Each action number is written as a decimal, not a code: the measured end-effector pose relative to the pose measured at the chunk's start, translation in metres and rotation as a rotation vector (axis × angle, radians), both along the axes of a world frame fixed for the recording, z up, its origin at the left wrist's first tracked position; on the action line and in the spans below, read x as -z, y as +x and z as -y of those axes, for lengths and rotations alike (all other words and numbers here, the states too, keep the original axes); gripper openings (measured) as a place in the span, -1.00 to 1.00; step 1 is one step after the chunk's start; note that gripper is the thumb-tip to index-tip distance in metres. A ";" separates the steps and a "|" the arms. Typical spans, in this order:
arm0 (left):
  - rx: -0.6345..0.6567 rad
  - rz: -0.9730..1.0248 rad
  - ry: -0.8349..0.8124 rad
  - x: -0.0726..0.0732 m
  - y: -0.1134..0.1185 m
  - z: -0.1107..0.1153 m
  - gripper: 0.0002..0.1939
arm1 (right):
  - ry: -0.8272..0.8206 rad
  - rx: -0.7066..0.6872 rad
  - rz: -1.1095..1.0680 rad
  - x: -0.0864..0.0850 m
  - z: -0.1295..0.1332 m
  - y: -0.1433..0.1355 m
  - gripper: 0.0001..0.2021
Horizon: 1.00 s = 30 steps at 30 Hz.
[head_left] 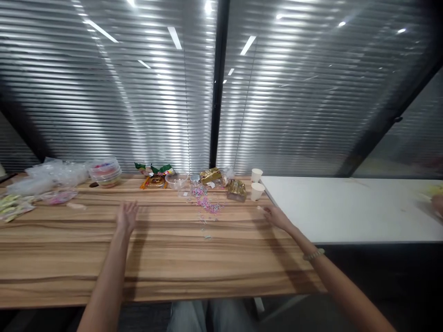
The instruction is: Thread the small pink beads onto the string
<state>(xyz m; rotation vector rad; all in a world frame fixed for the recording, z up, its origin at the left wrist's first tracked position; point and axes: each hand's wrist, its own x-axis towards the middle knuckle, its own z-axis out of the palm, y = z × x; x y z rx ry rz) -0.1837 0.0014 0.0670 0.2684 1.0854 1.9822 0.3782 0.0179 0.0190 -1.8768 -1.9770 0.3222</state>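
My left hand is over the left part of the wooden table, fingers apart and slightly blurred, holding nothing. On the right, my right hand has its fingers pinched at a small pale thing too small to name, just in front of the nearer paper cup. Another paper cup stands behind that one. Between my hands, small pink and pale pieces lie scattered before a clear jar. A gold packet sits left of the cups, with a second gold packet farther back.
Stacked clear containers, plastic bags and a pink packet lie at the left. A clear bowl and green snack packets line the back. A white table adjoins; another person's hand shows far right.
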 end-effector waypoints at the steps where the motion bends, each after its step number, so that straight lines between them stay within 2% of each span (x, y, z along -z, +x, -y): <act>1: 0.092 -0.036 -0.049 0.006 0.008 0.001 -0.84 | 0.017 -0.041 -0.078 0.003 0.000 -0.013 -0.83; 3: 0.269 -0.138 -0.079 0.023 0.039 0.004 -0.92 | 0.023 -0.099 -0.297 0.009 0.001 -0.046 -0.79; 6: 0.433 -0.285 -0.074 0.043 0.100 0.005 -0.83 | 0.008 -0.246 -0.655 0.017 0.007 -0.105 -0.71; 10: 0.799 -0.539 0.047 0.052 0.170 0.004 -0.67 | -0.067 -0.358 -0.962 0.021 0.012 -0.179 -0.62; 12: 0.844 -0.638 0.091 0.054 0.192 0.002 -0.67 | -0.067 -0.350 -1.039 0.022 0.011 -0.203 -0.60; 13: 0.820 -0.665 0.088 0.056 0.199 0.001 -0.67 | -0.065 -0.334 -1.063 0.022 0.010 -0.211 -0.59; 16: 0.694 -0.657 0.047 0.065 0.208 -0.002 -0.65 | -0.079 -0.310 -1.102 0.024 0.007 -0.221 -0.60; 18: 0.656 -0.623 0.019 0.070 0.206 -0.004 -0.64 | -0.089 -0.331 -1.115 0.026 0.007 -0.220 -0.61; 22: 0.650 -0.543 -0.012 0.073 0.200 -0.006 -0.61 | -0.098 -0.360 -1.121 0.031 0.009 -0.216 -0.59; 27: 0.607 -0.497 -0.024 0.071 0.198 -0.007 -0.58 | -0.227 -0.382 -1.206 0.033 0.014 -0.217 -0.54; 30: 0.633 -0.498 -0.026 0.070 0.198 -0.008 -0.54 | -0.270 -0.422 -1.223 0.033 0.017 -0.218 -0.55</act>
